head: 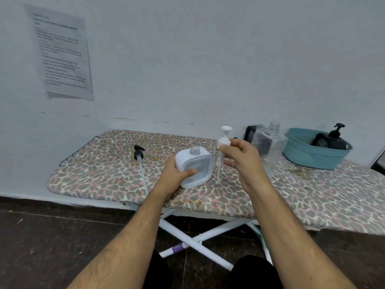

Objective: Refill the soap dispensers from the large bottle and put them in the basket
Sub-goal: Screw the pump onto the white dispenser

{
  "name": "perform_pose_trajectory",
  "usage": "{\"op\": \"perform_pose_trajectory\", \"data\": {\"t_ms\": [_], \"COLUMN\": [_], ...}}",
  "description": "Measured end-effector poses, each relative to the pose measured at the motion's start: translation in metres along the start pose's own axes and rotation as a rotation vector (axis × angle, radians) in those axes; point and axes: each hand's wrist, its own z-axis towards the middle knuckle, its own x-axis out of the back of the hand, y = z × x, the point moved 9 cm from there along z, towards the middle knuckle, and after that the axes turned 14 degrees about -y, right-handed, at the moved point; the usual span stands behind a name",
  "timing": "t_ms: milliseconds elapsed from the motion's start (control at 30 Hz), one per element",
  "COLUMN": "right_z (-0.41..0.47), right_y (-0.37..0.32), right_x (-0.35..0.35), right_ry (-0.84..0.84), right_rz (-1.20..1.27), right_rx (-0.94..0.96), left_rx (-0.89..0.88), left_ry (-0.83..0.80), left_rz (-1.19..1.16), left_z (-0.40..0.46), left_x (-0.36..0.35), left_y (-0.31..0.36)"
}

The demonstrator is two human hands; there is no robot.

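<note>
White dispenser (194,166) sits centre frame, tilted, standing on the ironing board (108,174); neck open, no cap on. My left hand (176,177) wraps round its lower left side, thumb across the clear front panel. My right hand (242,158) pinches the collar of the white pump (223,152) just right of the bottle, pump upright, long axis vertical, dip tube hanging down near the board. Key relation: tube tip sits lower than and right of the open neck, so I judge the pump has to lift, shift left and drop straight in; right hand does that, left steadies. Large clear bottle (269,148) stands uncapped behind the right hand. Teal basket (312,158) at right edge already holds a black dispenser (334,139). A black pump (139,156) lies loose on the board, left of centre. Paper sheet (62,53) on wall, upper left.
</note>
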Motion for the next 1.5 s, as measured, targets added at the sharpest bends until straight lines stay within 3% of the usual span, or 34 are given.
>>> {"op": "perform_pose_trajectory", "data": {"t_ms": [167,367,600,1267,1500], "right_z": [0.003,0.014,0.035,0.052,0.051], "right_y": [-0.026,-0.051,-0.048,0.014,0.028], "right_x": [-0.007,-0.011,-0.028,-0.058,-0.056], "right_ry": [0.054,0.158,0.159,-0.088,-0.092], "right_rz": [0.023,0.024,-0.061,-0.385,-0.424], "right_rx": [0.09,0.242,0.335,0.169,0.138], "left_rx": [0.045,0.067,0.019,0.016,0.022], "left_ry": [-0.154,-0.192,-0.208,-0.203,-0.191], "left_rz": [-0.061,-0.085,-0.114,-0.126,-0.136], "left_z": [-0.002,-0.001,-0.002,-0.001,-0.001], "left_x": [-0.007,-0.009,-0.011,-0.009,-0.008], "left_y": [0.001,-0.002,0.0,-0.003,-0.003]}}
